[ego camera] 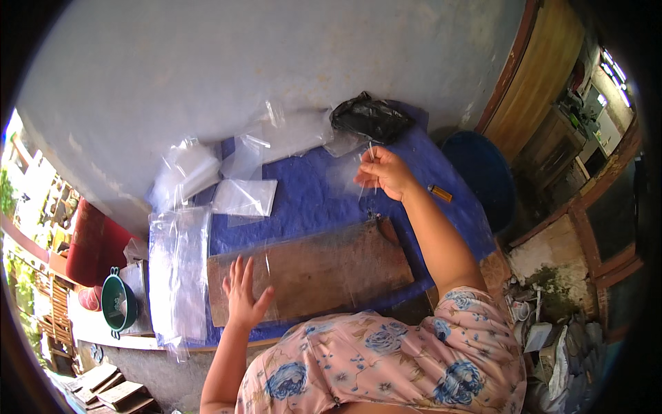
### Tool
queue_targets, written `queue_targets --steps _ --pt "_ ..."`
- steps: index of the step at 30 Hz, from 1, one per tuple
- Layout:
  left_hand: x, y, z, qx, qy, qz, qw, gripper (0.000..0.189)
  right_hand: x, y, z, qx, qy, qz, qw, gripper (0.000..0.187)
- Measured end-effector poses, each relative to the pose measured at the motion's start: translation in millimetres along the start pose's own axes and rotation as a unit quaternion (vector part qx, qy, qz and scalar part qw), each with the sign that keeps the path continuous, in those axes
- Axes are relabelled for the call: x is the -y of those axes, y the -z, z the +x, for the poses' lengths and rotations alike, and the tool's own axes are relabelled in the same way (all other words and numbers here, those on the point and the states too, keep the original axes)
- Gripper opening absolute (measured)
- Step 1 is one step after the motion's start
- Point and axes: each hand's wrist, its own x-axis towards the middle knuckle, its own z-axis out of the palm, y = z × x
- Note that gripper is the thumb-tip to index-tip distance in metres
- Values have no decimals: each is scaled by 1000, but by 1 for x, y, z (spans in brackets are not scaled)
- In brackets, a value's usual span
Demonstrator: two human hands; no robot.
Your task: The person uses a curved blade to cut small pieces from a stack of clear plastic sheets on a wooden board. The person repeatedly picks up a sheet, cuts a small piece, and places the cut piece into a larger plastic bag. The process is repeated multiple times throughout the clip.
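My left hand [243, 296] rests with fingers spread on the left end of a worn wooden board [326, 274]. A faint glint beside its fingertips suggests clear film on the wood, hard to make out. Raised above the blue sheet [305, 191], my right hand [387, 172] pinches a thin whitish strip [371, 150], seemingly plastic. Fainter strands hang below those fingers, too blurred to tell apart. Clear plastic lies behind this hand. Left of the board are long clear plastic sleeves [178, 274], partly overlapping the table's front edge.
Clear plastic bags [297, 132] and a folded stack [245, 197] lie towards the wall. A crumpled black plastic bag [370, 118] sits at the back. An orange lighter [440, 193] is right of my right forearm. A green basin [119, 302] stands left; a dark blue tub [481, 178] stands right.
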Motion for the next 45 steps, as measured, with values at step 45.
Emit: queue_targets --steps 45 --pt "-107 -121 66 60 -178 113 976 48 -108 5 -121 -251 178 -710 633 11"
